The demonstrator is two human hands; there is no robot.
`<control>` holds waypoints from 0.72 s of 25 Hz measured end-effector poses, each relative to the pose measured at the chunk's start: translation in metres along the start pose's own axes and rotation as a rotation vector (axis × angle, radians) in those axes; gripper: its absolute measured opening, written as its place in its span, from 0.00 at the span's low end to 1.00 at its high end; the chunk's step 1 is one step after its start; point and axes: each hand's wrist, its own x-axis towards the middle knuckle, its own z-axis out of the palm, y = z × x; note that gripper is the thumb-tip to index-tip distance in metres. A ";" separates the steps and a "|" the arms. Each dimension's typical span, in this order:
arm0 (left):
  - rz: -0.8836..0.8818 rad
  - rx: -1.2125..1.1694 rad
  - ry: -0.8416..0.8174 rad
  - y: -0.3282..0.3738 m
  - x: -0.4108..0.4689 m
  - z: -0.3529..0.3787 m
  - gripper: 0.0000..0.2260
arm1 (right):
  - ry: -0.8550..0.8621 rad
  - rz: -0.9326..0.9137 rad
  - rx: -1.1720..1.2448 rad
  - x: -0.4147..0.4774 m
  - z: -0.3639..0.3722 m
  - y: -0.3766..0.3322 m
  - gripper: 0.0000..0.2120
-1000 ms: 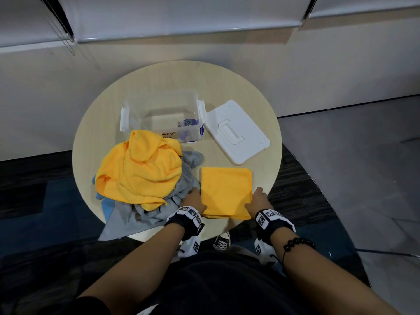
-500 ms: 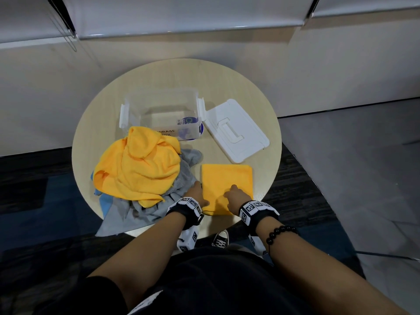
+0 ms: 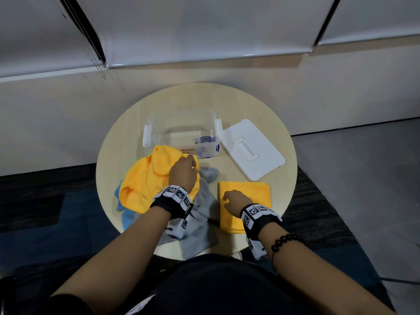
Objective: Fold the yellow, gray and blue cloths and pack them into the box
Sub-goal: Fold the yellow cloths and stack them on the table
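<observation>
Crumpled yellow cloth (image 3: 145, 178): the fingers (image 3: 189, 163) of the left hand (image 3: 183, 175) are curling into its upper right fold and gripping the fabric there. The right hand (image 3: 235, 201) is resting knuckles-up on the folded yellow cloth (image 3: 252, 192), near that cloth's left edge. Its fingers are bending down onto the fabric with the tips hidden, so I cannot tell whether they are pinching it or only pressing.

The crumpled yellow cloth is lying on top of a heap at the left of the worktop (image 3: 227, 103). The gray cloth (image 3: 200, 228) is spreading out beneath it toward the person and hanging over the near edge. The blue cloth (image 3: 126, 218) is showing only as a strip at the heap's lower left. The folded yellow cloth is lying flat as a neat rectangle just beside the heap, on the person's right, touching the gray cloth along its left side.

The box (image 3: 204, 144), clear with white latches, is standing open behind the heap, and the crumpled yellow cloth is touching its near wall. No cloth is lying inside it. The white lid (image 3: 252, 151) is lying flat to the right of the box, handle side up.

Each wrist is wearing a black band with square printed markers, and the right forearm is also carrying a bead bracelet (image 3: 285, 241).
</observation>
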 end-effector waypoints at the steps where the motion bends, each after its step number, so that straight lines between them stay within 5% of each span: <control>1: 0.002 0.107 0.057 -0.012 0.001 -0.006 0.10 | 0.029 -0.014 0.036 0.002 -0.005 -0.013 0.16; 4: -0.070 0.342 0.127 -0.045 0.000 -0.018 0.19 | 0.092 -0.046 0.159 0.010 -0.019 -0.050 0.14; 7: -0.105 0.344 0.092 -0.067 0.002 -0.025 0.13 | 0.147 -0.068 0.268 0.015 -0.034 -0.076 0.15; 13: 0.099 -0.437 0.368 -0.059 0.006 -0.092 0.07 | 0.476 -0.319 0.550 0.009 -0.077 -0.110 0.22; 15: 0.215 -0.563 0.380 -0.047 0.003 -0.126 0.05 | 0.573 -0.459 0.631 0.000 -0.099 -0.127 0.25; 18: 0.366 -0.638 0.339 -0.032 -0.001 -0.169 0.03 | 0.709 -0.568 0.701 -0.014 -0.128 -0.151 0.14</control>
